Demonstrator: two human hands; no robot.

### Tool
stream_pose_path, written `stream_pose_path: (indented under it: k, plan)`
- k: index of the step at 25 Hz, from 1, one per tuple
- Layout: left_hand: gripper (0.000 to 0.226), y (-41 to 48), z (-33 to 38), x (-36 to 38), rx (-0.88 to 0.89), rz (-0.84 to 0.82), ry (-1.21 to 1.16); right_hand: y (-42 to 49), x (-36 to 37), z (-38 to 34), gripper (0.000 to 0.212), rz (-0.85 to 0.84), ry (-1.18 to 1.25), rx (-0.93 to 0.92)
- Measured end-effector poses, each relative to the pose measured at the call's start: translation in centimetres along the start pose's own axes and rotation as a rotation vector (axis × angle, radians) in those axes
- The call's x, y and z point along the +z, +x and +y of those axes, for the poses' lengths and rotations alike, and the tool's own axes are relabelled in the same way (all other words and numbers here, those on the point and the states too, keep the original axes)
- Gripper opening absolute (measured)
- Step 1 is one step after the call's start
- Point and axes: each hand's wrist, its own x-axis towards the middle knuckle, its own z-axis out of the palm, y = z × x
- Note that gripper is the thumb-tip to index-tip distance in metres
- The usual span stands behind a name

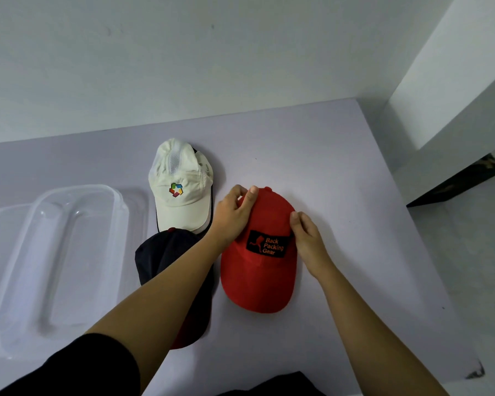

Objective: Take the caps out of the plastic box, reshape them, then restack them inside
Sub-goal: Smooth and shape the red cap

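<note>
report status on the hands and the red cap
Left hand, right hand both pinch the crown of the red cap. Cap on the table, outside the plastic box. To its left white cap, dark cap, not blocking.

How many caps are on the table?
3: a white cap at the back, a navy cap nearer, a red cap to their right. More may hide underneath those two.

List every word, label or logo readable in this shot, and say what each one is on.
"Back Packing Gear": orange letters on the black patch on the front of the red cap.
White cap: a multicoloured logo only, no letters.
Small tag at the white cap's far edge: print too small to read.
Plastic box: no text visible.
</note>
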Motion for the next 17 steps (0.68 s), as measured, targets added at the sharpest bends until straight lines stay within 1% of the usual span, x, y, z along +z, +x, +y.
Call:
stream_pose_path:
  k: [2, 4, 5, 7, 8, 9, 10, 11, 13, 15, 17]
  plan:
    - [0.037, -0.2, -0.9, 0.0, -0.053, -0.007, 0.114, 0.1, -0.5, 0.3, 0.035, 0.087, -0.063, -0.036]
    - [0.036, 0.0, -2.3, -0.3, -0.026, -0.06, 0.269, 0.4, -1.6, 0.6, 0.036, 0.134, -0.195, -0.072]
    - [0.035, 0.2, -2.8, -0.4, -0.003, -0.086, 0.345, 0.6, -2.2, 0.8, 0.038, 0.127, -0.276, -0.07]
    - [0.036, 0.8, -3.6, -0.6, 0.039, -0.102, 0.487, 0.9, -3.1, 0.9, 0.039, 0.04, -0.376, -0.026]
    - [0.039, 1.1, -3.5, -0.6, 0.032, -0.101, 0.536, 1.0, -3.1, 0.8, 0.039, -0.007, -0.381, -0.008]
    - [0.041, 1.1, -3.0, -0.6, -0.011, -0.104, 0.554, 0.9, -3.0, 0.6, 0.04, -0.033, -0.361, -0.007]
    - [0.042, 1.0, -2.4, -0.4, -0.074, -0.125, 0.541, 0.8, -2.6, 0.4, 0.04, -0.039, -0.326, -0.018]
    - [0.042, 0.8, -1.9, -0.2, -0.146, -0.159, 0.478, 0.7, -2.1, 0.1, 0.039, -0.032, -0.286, -0.031]
    - [0.036, 0.0, -1.3, -0.1, -0.269, -0.204, 0.285, 0.3, -1.3, 0.0, 0.038, -0.012, -0.236, -0.05]
    - [0.032, -0.6, -1.4, -0.3, -0.317, -0.193, 0.171, 0.2, -1.1, 0.5, 0.037, -0.014, -0.262, -0.044]
    - [0.03, -0.6, -1.4, -0.9, -0.32, -0.138, 0.156, 0.1, -1.4, 0.7, 0.035, -0.036, -0.372, -0.015]
